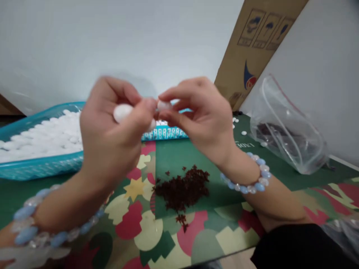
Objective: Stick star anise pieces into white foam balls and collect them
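My left hand (112, 134) is raised above the table with a white oval bead (122, 111) pinched in its fingers. My right hand (200, 116) meets it at the fingertips and pinches a smaller white bead (163, 105). The two hands touch in front of the blue tray (36, 168). Both wrists wear bracelets of pale blue and clear beads. Below the hands lies a pile of small dark red-brown pieces (182, 188) on the patterned table cover (157, 231).
The blue tray at left holds several white beads (42, 136). A clear plastic bag (286, 130) with dark pieces inside lies at right. A cardboard box (258, 41) leans on the wall behind. A few loose white beads (244, 132) lie near the bag.
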